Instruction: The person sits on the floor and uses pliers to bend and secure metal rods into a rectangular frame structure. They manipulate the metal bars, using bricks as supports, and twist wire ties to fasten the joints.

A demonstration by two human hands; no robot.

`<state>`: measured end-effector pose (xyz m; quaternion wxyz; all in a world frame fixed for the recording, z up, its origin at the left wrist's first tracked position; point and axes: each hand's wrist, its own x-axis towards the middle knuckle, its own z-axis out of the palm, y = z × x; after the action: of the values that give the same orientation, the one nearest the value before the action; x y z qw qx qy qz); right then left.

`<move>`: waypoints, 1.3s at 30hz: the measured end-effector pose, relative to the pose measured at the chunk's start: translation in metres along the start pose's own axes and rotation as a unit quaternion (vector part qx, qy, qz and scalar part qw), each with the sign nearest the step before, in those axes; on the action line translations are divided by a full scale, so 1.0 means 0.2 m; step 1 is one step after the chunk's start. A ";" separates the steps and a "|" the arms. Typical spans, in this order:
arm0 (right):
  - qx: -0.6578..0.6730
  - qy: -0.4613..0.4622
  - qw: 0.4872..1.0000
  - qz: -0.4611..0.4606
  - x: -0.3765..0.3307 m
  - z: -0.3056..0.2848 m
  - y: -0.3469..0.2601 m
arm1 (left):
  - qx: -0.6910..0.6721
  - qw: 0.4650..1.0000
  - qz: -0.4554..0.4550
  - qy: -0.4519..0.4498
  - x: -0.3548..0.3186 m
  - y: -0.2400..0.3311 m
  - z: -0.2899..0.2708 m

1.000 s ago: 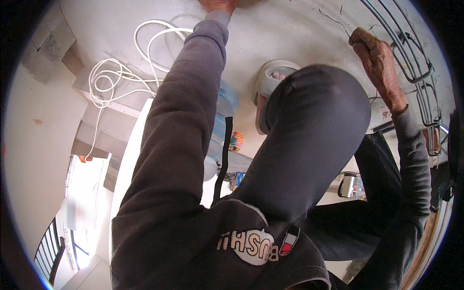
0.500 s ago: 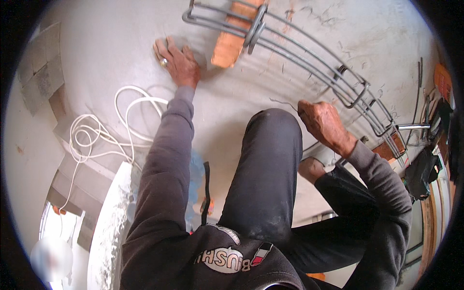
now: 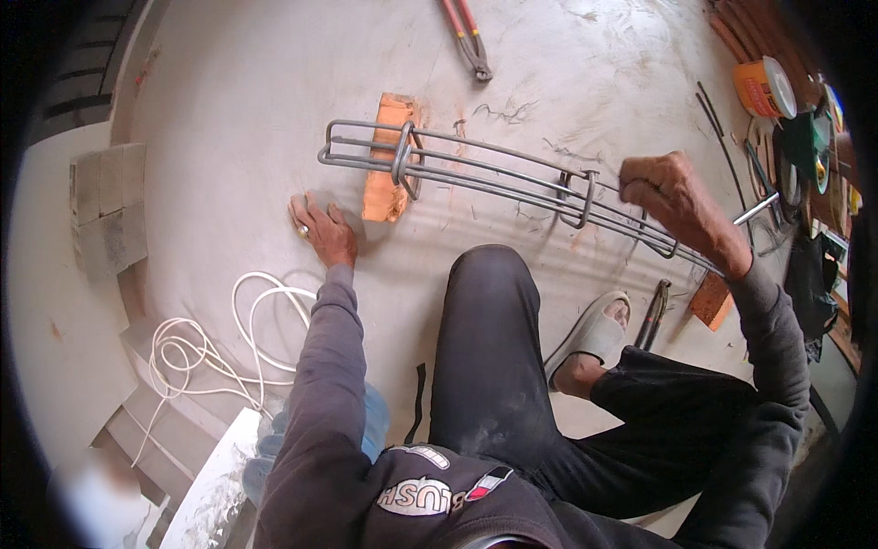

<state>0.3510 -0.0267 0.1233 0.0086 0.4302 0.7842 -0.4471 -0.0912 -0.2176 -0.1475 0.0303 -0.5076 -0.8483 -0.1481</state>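
A long cage of grey steel bars (image 3: 494,174) lies across the concrete floor, propped on an orange brick (image 3: 389,160) at its left part and another brick (image 3: 712,299) at the right. My left hand (image 3: 320,229) is pressed flat on the floor just left of the first brick, fingers spread, holding nothing. My right hand (image 3: 672,197) is closed around the bars of the cage near its right part. My dark-trousered knee (image 3: 489,302) and a sandalled foot (image 3: 594,334) sit just below the cage.
Red-handled cutters (image 3: 468,37) lie on the floor above the cage. Pliers (image 3: 654,311) lie beside my foot. A white cable coil (image 3: 229,348) lies at the left, grey blocks (image 3: 105,210) further left. A tape roll (image 3: 764,87) and tools crowd the right edge.
The view has tilted down toward the floor, so the cage and brick now sit mid-frame. My left hand stays flat on the floor; my right hand has moved onto the cage bars.
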 end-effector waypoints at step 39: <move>0.040 0.548 0.552 0.626 -1.88 0.84 1.52 | -0.340 0.905 0.196 -0.166 -0.01 1.18 -0.75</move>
<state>0.7317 -0.3263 -0.0385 -0.1624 0.9745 0.1505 -0.0372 0.1007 -0.1572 0.0473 -0.2568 -0.6604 -0.6224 -0.3325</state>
